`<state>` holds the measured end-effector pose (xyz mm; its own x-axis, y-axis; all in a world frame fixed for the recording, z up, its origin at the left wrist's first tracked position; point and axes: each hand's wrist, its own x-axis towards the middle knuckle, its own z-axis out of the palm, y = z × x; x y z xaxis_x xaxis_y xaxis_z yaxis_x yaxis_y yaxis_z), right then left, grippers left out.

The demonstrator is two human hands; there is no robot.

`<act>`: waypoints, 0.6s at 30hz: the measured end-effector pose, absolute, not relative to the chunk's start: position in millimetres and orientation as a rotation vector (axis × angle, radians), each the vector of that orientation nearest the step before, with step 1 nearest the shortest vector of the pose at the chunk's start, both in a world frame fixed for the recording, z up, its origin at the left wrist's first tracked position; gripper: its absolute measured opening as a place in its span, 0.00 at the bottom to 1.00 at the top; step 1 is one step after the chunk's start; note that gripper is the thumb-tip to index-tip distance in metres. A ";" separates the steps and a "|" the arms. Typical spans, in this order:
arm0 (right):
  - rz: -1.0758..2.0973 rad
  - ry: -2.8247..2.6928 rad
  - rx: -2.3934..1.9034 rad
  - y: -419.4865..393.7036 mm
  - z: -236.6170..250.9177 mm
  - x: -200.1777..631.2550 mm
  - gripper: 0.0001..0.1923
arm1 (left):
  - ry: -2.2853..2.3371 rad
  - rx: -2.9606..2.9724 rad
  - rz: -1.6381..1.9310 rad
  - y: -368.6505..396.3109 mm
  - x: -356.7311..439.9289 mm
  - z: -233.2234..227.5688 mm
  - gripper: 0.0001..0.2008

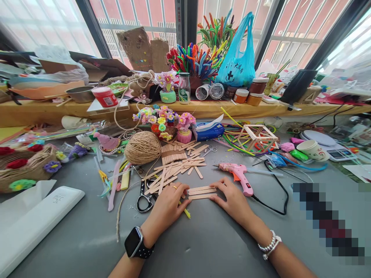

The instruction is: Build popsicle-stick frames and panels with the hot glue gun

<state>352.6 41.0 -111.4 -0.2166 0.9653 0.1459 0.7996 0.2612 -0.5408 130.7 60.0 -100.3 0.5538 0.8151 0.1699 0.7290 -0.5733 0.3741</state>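
Three wooden craft sticks [202, 192] lie side by side on the grey table, nearly parallel, with small gaps between them. My left hand [171, 199] holds their left ends between thumb and fingers. At the right ends, the thumb and fingertips of my right hand [232, 199] close on the same row. Behind my hands spreads a loose pile of craft sticks [179, 168], with a banded bundle of sticks [173, 154] beyond it. A pink hot glue gun [236, 173] rests on its side to the right, a clear glue stick at its back.
Black-handled scissors [145, 199] lie left of my left hand, near a ball of twine [143, 147]. A stick frame [257, 137] stands at back right. The glue gun's black cable [285, 208] loops rightward. A white power bank [43, 227] lies at left.
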 end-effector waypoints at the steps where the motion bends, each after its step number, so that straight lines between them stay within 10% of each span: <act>1: 0.488 -2.086 -1.596 41.2 -111.6 353.0 0.14 | 1.279 2.526 0.477 59.9 130.8 -100.4 0.10; 18: 0.512 -2.094 -1.591 42.7 -113.0 354.9 0.12 | 1.272 2.537 0.476 59.2 131.7 -102.0 0.06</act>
